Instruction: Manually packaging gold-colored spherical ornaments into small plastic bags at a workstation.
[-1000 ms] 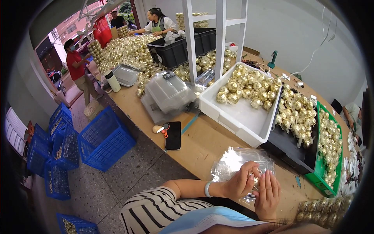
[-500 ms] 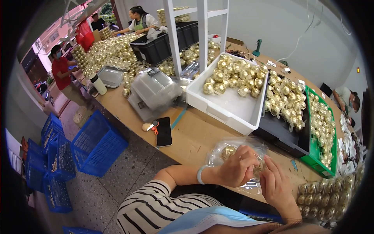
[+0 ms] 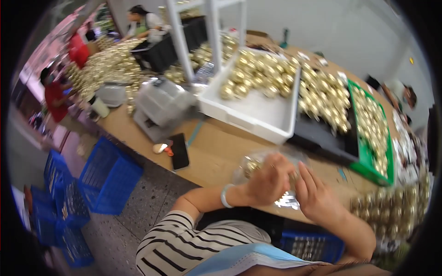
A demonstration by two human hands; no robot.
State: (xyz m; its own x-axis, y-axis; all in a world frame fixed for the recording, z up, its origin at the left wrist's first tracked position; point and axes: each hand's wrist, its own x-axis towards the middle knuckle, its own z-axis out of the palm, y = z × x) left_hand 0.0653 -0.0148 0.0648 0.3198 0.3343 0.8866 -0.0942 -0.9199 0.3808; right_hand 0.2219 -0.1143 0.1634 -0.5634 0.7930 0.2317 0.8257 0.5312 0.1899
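My left hand (image 3: 270, 180), with a pale band at its wrist, is closed with curled fingers over the near edge of the table. Close beside it, my right hand (image 3: 317, 192) has its fingers pressed together. A small gold-coloured piece shows faintly between their fingertips, too blurred to name. Just beyond my left hand, a gold ball (image 3: 252, 166) lies in a clear plastic bag (image 3: 240, 175) on the table, partly hidden by the fingers. Shiny clear plastic (image 3: 287, 200) shows under the hands.
Gold balls fill much of a white tray (image 3: 246, 120), a black tray (image 3: 324, 140) and a green crate (image 3: 371, 172). A phone (image 3: 179, 152) lies left, near a grey-lidded box (image 3: 163, 103). Blue crates (image 3: 108, 177) stand on the floor. Other people work around the table.
The whole view has shifted and blurred, with the table things now further left and higher. Both hands remain together at the same spot by the bag.
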